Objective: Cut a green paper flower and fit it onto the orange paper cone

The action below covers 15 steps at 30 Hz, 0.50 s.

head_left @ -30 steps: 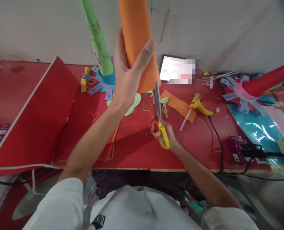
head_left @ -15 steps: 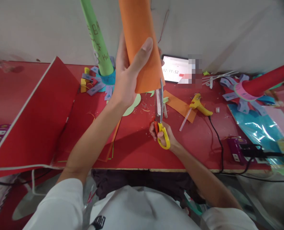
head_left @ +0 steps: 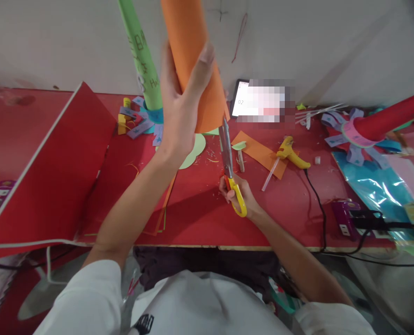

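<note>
My left hand (head_left: pixel 182 102) is wrapped round an orange paper tube (head_left: pixel 189 51), held upright above the table with its top out of the frame. Below it, my right hand (head_left: pixel 242 195) grips scissors (head_left: pixel 227 151) by their yellow and red handles. The blades point up, and their tips are at the tube's lower right edge. Under the tube a light green rounded paper cutout (head_left: pixel 195 151) lies on the red table. An orange paper strip (head_left: pixel 259 151) is to the right of the blades, beside a clothes-peg-like wooden piece (head_left: pixel 241 160).
A yellow glue gun (head_left: pixel 292 153) with a clear stick lies on the right, its cord hanging off the edge. A green paper tube (head_left: pixel 146 65) stands behind my left hand. A red folded board (head_left: pixel 63 163) is at left, a purple power strip (head_left: pixel 348 218) at right.
My left hand and the orange tube have shifted left. The scissors have tilted, their blades now leaning left and looking closer together, with the tips still by the tube's lower edge.
</note>
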Each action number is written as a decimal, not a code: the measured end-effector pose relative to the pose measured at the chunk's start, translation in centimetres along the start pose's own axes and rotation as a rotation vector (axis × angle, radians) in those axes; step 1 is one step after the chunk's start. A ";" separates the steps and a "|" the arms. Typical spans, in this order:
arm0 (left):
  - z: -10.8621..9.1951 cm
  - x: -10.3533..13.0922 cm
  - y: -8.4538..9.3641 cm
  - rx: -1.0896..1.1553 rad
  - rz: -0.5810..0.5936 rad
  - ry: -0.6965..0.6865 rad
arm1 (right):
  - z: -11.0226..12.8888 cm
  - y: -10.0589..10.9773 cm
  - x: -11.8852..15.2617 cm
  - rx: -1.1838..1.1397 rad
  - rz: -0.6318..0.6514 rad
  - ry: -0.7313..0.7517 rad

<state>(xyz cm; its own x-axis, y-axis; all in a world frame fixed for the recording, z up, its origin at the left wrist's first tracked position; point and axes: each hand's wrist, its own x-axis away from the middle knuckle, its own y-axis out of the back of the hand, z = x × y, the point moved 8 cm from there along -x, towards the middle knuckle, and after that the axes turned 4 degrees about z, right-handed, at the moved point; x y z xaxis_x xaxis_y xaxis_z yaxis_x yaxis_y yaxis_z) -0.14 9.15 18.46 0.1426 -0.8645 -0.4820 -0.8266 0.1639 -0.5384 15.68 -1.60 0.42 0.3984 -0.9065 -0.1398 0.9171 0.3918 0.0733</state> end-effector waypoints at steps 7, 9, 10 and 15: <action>-0.7 0.4 -0.7 -0.131 0.087 0.049 | 0.1 0.0 0.2 0.007 0.019 -0.004; -0.5 0.4 -0.6 -0.145 0.086 0.053 | 0.1 -0.1 0.2 -0.005 0.028 -0.010; -0.4 0.4 -0.5 -0.151 0.088 0.053 | 0.0 -0.1 0.2 -0.011 0.030 -0.015; 0.3 0.2 -0.4 -0.128 0.119 0.057 | -0.2 -0.2 0.2 -0.018 0.024 -0.015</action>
<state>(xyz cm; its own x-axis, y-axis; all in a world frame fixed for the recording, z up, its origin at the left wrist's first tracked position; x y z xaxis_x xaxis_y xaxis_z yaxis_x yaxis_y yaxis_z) 0.35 9.07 18.42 0.0114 -0.8685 -0.4956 -0.8988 0.2083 -0.3857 15.58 -1.84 0.16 0.4201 -0.8990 -0.1239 0.9075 0.4160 0.0587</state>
